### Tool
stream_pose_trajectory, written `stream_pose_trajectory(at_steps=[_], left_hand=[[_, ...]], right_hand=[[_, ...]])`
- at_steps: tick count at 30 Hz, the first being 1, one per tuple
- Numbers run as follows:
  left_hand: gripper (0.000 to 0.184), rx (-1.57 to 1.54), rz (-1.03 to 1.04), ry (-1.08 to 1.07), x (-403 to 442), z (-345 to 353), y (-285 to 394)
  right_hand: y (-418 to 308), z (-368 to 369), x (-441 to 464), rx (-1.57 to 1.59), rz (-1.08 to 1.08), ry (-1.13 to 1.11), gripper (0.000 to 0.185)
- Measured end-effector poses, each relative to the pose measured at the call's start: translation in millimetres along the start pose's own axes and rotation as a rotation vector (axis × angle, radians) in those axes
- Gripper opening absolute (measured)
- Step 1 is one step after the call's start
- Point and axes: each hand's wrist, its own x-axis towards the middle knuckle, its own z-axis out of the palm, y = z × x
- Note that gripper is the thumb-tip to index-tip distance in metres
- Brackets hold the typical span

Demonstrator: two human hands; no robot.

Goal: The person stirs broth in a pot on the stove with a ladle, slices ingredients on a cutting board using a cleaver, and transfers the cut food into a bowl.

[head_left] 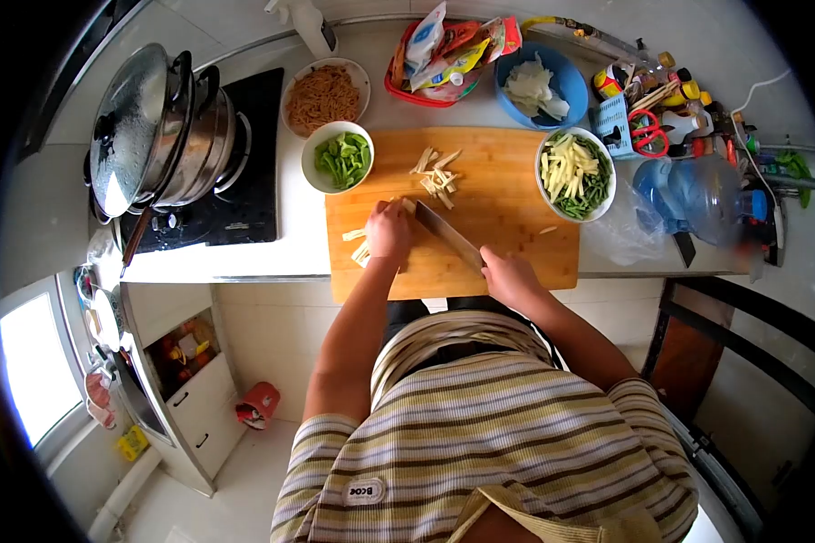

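On the wooden cutting board (498,172), my left hand (389,233) is closed, fingers bent down over pale cream food pieces whose exact kind I cannot tell. A bit of one shows at its fingertips beside the blade. My right hand (512,279) is wrapped round the handle of a kitchen knife (448,237). The blade slants up and left, its tip end close to my left fingers. Longer pale strips (360,252) lie left of my left hand. Beyond the knife sits a loose pile of cut pale strips (439,181).
A bowl of chopped greens (342,163) and a plate of brown shreds (322,98) stand at left. A bowl of yellow and green strips (572,176) overlaps the board's right side. Behind are a blue basin (566,83) and red basket (395,81). Lidded pots (140,127) occupy the stove.
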Motion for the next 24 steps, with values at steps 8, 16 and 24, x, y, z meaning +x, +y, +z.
stream_pose_trajectory(at_steps=[8, 16, 24], left_hand=[[0.009, 0.275, 0.261, 0.004, 1, -13, 6], [0.014, 0.151, 0.388, -0.16, -4, -1, -3], [0.043, 0.358, 0.273, -0.238, -44, -4, 30]], right_hand=[[0, -3, -2, 0.036, 0.101, 0.032, 0.019], [9, -11, -2, 0.02, 0.175, 0.043, 0.023], [16, -6, 6, -0.004, 0.075, 0.208, 0.022]])
